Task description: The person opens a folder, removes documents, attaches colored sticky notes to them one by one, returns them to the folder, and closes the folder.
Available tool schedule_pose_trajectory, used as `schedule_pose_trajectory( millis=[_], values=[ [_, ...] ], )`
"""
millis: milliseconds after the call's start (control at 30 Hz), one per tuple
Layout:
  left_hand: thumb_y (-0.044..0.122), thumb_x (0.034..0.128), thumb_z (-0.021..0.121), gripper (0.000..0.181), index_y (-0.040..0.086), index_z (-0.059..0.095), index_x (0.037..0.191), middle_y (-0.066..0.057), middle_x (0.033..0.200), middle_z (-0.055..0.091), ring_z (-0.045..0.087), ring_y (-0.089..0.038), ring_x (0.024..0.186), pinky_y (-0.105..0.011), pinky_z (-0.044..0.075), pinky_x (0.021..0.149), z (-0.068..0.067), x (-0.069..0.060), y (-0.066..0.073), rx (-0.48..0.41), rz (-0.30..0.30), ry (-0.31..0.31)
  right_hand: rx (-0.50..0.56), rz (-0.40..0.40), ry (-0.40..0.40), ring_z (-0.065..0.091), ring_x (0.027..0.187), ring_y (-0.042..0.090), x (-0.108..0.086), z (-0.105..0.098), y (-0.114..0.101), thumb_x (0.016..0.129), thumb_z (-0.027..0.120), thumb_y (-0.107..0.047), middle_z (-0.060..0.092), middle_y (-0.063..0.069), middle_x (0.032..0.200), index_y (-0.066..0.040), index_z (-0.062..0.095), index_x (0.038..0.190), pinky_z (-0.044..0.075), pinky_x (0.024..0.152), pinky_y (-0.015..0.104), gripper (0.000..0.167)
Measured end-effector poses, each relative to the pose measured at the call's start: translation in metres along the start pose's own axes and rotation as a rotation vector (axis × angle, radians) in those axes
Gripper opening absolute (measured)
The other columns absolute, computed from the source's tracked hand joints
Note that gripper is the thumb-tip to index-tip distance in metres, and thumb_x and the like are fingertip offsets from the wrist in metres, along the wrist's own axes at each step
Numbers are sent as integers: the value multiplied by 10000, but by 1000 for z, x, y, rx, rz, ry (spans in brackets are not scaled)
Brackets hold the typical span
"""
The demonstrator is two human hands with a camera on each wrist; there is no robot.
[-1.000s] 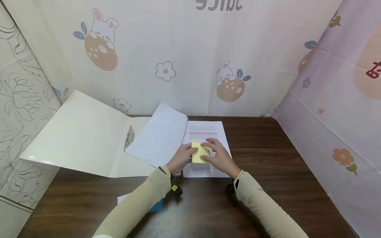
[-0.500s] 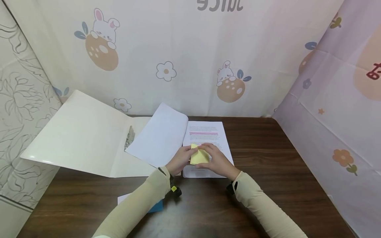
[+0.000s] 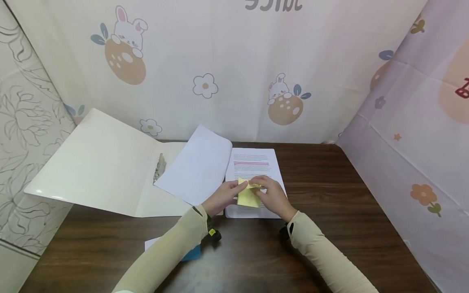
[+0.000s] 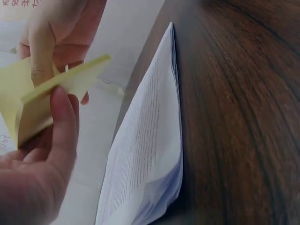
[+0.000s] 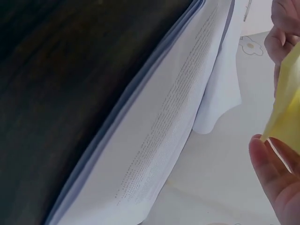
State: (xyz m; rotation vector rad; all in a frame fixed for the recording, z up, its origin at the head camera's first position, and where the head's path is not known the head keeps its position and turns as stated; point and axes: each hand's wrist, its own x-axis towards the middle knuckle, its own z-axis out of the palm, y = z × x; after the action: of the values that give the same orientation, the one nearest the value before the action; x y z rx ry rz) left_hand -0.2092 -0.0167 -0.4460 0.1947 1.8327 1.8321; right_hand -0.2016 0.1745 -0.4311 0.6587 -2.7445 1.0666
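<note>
A pad of yellow sticky notes (image 3: 249, 198) is held above the printed pages (image 3: 253, 156). My left hand (image 3: 222, 196) grips the pad by its left side, thumb on top and fingers underneath, as the left wrist view also shows. The right hand (image 3: 274, 197) pinches the pad's top sheet, which is bent up and partly peeled away from the rest. In the right wrist view a fingertip and thumb of the right hand (image 5: 276, 183) meet the corner of that yellow sheet (image 5: 287, 110). One line of the printed text is marked in pink.
An open white binder (image 3: 99, 167) with a metal clip (image 3: 159, 167) lies to the left. A turned-over sheet (image 3: 198, 162) curls across its right part. Under the left forearm, a blue item (image 3: 192, 253) and a white one (image 3: 150, 243) show partly on the dark wooden table (image 3: 329, 195).
The right hand's fingers have closed on the pad's top sheet and lifted it, so it now bends up from the pad. The left hand keeps its grip; the pad has tilted slightly.
</note>
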Motion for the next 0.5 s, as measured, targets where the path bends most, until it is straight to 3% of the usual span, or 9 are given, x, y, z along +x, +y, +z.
schedule_pose_trajectory(
  millis=[167, 367, 500],
  values=[
    [381, 964, 587, 504, 40, 544, 1332, -114, 1142, 688, 681, -132, 914, -320, 575, 800, 2, 0, -2, 121, 59, -3, 28, -9, 72, 699, 946, 252, 1, -1, 0, 897, 670, -75, 732, 119, 1056, -30, 752, 1035, 575, 760, 391, 167],
    [288, 943, 613, 284, 24, 700, 1000, -47, 760, 679, 548, -88, 598, -219, 440, 522, 8, -4, 1, 461, 142, 222, 64, -35, 47, 699, 874, 198, 2, -1, 2, 875, 696, -108, 753, 68, 954, -84, 778, 921, 564, 723, 305, 97],
    [255, 937, 618, 241, 31, 703, 912, -34, 692, 638, 512, -97, 562, -212, 395, 491, 10, -12, 6, 570, 146, 269, 61, -34, 62, 686, 835, 184, 7, -10, 3, 869, 698, -96, 752, 80, 914, -59, 777, 911, 537, 711, 276, 97]
  ],
)
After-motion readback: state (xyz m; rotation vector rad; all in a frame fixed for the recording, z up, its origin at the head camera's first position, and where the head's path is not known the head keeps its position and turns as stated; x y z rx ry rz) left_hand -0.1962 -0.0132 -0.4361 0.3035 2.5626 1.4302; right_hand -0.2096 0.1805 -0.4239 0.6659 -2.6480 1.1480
